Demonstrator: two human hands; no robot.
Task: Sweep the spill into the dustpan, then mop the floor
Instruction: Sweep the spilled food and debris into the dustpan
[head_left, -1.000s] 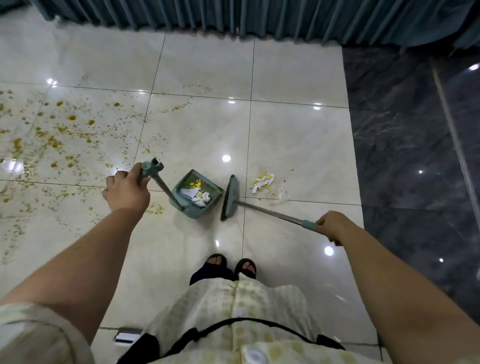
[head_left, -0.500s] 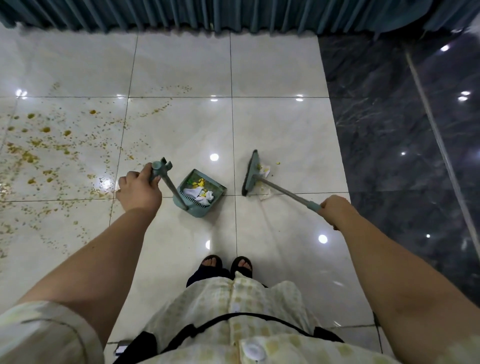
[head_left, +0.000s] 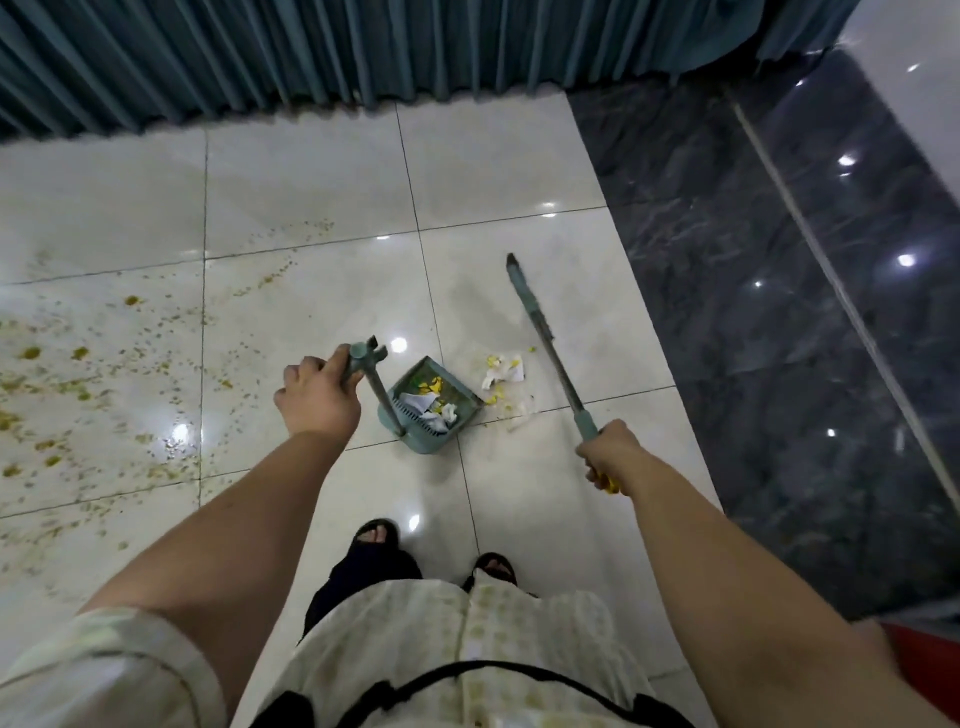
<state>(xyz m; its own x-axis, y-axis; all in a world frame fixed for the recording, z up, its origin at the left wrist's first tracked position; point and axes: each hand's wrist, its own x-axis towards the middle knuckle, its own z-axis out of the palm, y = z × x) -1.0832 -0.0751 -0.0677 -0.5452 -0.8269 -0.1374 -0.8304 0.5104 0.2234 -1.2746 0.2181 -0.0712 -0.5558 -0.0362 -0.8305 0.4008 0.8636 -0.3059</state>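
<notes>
Broom now farther right, past scraps; glossy white tiles, teal curtain.

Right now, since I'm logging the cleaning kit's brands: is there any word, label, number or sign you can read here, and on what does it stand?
No readable text anywhere in this view.
dustpan: plain green, no label or brand visible.
broom: no marking visible on head or pole.
paper scraps on the floor: white and yellow, too small and blurred to show any print.
</notes>
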